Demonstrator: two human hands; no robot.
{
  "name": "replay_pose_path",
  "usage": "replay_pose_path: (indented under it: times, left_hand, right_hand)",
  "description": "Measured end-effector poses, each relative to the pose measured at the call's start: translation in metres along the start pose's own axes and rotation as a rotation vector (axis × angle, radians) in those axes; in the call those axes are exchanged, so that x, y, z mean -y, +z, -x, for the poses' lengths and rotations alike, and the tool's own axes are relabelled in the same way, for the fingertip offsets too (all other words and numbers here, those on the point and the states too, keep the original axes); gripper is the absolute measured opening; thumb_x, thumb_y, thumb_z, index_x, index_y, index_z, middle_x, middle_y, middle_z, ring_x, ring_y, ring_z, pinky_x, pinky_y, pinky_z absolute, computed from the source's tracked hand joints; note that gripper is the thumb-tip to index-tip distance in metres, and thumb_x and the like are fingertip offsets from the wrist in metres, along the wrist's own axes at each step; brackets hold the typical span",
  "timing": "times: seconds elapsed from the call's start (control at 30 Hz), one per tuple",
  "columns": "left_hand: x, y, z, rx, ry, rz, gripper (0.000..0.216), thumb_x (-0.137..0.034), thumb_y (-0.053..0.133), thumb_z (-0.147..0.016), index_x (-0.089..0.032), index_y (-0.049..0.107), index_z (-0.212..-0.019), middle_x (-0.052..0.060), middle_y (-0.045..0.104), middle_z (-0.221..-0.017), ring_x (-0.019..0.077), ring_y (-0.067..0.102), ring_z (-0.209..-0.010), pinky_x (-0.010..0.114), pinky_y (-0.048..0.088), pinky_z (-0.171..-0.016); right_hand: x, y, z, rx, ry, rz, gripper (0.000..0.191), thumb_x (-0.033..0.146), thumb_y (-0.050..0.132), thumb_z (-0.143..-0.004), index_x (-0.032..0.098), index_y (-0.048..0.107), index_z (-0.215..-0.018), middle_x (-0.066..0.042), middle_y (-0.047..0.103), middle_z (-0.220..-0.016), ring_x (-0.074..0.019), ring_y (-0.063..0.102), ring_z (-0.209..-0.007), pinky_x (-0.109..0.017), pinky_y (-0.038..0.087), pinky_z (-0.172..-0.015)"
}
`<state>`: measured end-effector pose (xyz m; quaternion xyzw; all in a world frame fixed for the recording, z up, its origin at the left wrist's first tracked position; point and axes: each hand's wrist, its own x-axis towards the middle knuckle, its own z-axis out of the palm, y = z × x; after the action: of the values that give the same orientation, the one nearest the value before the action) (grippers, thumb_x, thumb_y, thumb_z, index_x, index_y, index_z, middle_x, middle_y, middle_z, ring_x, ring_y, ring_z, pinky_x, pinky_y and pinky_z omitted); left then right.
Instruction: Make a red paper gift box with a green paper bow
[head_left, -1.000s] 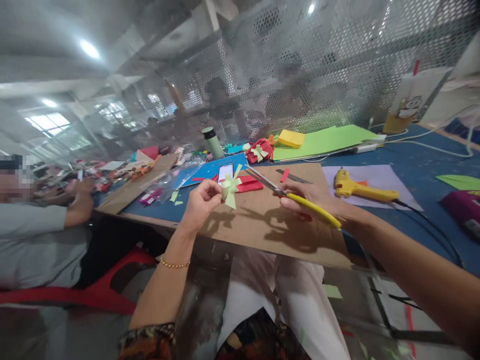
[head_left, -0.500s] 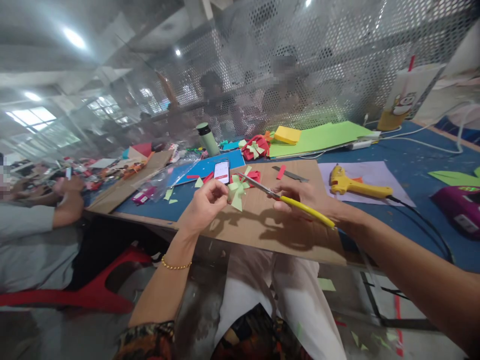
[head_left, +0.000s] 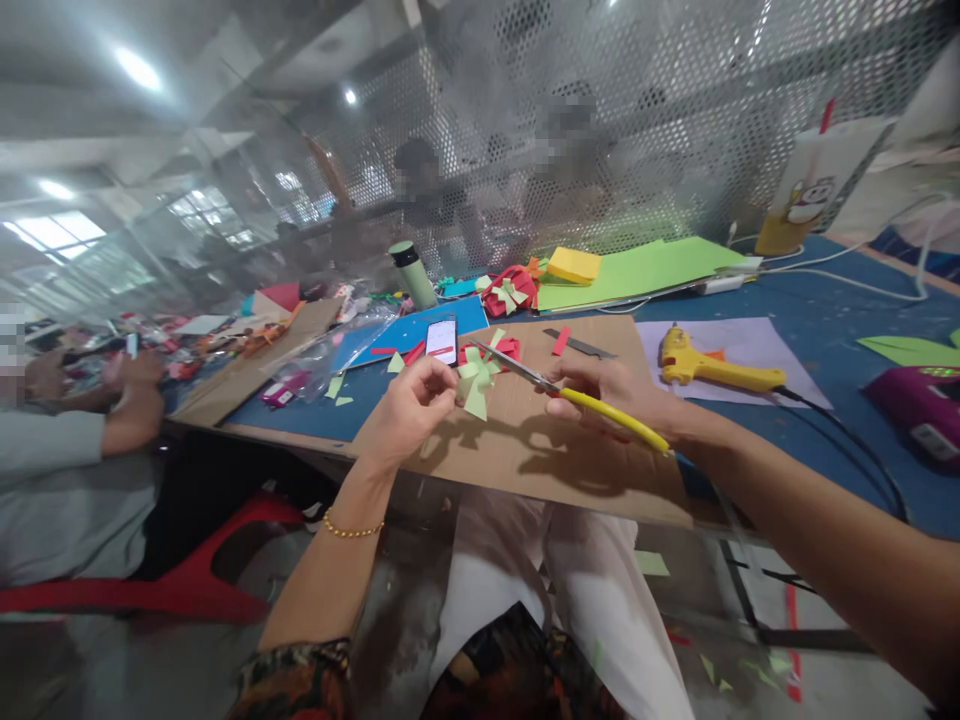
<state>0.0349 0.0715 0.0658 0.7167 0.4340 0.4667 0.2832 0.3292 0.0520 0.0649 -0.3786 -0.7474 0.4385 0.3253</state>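
In the left hand (head_left: 416,408), the nearer, a green paper bow (head_left: 477,375) is pinched above the cardboard (head_left: 624,345), crossed in view from the right by scissors (head_left: 577,399) slanted left and away, gripped by the right hand (head_left: 600,392).

Grn flask (head_left: 412,275) nr blue sheet (head_left: 465,316), drink cup (head_left: 801,195) w/ red straw (head_left: 827,116), perf. screen (head_left: 660,130)

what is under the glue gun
A pale purple sheet lies under the glue gun, on the blue table. Whatever the gun's body hides can't be seen.
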Motion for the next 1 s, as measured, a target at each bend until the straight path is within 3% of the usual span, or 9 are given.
replay_pose_path:
  times: [0.73,1.0]
  left_hand:
    - [-0.001,0.003,0.001,0.018,-0.033,0.062,0.019,-0.025,0.078,-0.074,-0.019,0.064,-0.085,-0.001,0.068,-0.083,0.0110,0.068,-0.069,0.024,0.056,-0.067]
    - [-0.011,0.009,0.001,0.104,-0.194,0.214,0.044,-0.030,0.085,-0.070,-0.016,0.070,-0.109,-0.001,0.069,-0.081,0.0116,0.066,-0.065,0.026,0.056,-0.064]
  right_hand:
    - [0.002,0.001,0.001,-0.024,0.022,0.009,0.062,0.079,0.077,-0.079,0.021,0.064,-0.096,0.007,0.048,-0.061,-0.0095,0.042,-0.053,-0.026,0.031,-0.051]
    - [0.001,0.000,0.000,0.001,0.029,-0.001,0.063,0.079,0.076,-0.077,0.020,0.064,-0.097,0.008,0.046,-0.061,-0.0098,0.039,-0.052,-0.026,0.028,-0.050]
